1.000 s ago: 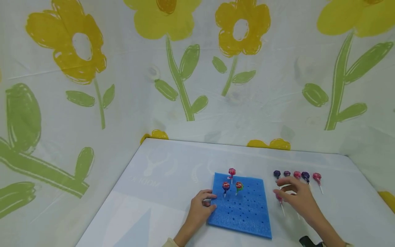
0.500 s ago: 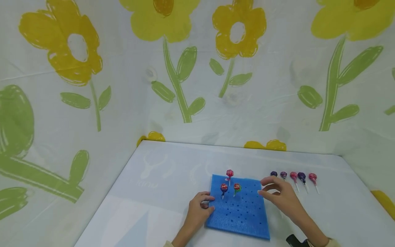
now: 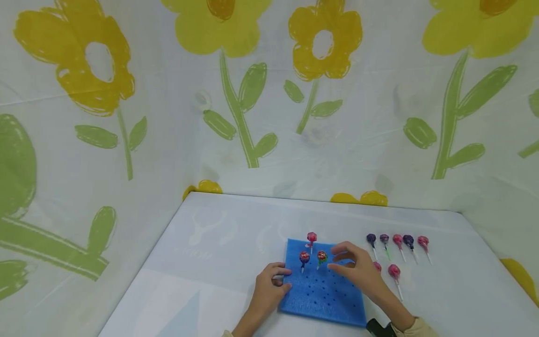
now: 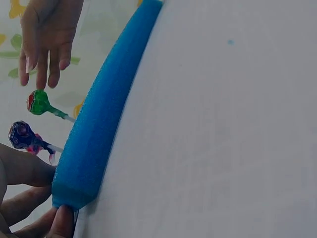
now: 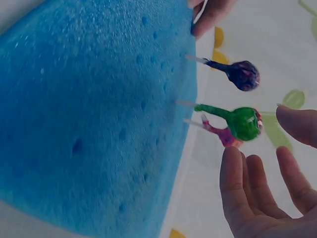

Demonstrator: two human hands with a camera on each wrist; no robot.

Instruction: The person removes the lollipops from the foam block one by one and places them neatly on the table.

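A blue foam board [image 3: 324, 309] dotted with small holes lies on the table. Three wrapped lollipops stand in it by their sticks: a pink one [image 3: 311, 237] at the back, a dark blue one [image 3: 304, 257] and a green one [image 5: 242, 124] in front. My left hand [image 3: 269, 286] grips the board's left side, and the left wrist view shows its fingers [image 4: 29, 168] at the foam corner. My right hand [image 3: 358, 267] hovers over the board just right of the green lollipop, fingers loosely bent and apart, holding nothing.
Right of the board, a row of loose lollipops, including a purple one [image 3: 408, 240] and a pink one [image 3: 423, 241], lies on the white table [image 3: 236, 220]. Nearer lies another pink lollipop [image 3: 394, 270], with one more partly behind my right hand. A flower-printed cloth [image 3: 168, 93] hangs behind.
My right hand has moved left from above the loose lollipops to beside the green one in the board, uncovering the loose ones. My left hand stays on the board's side.
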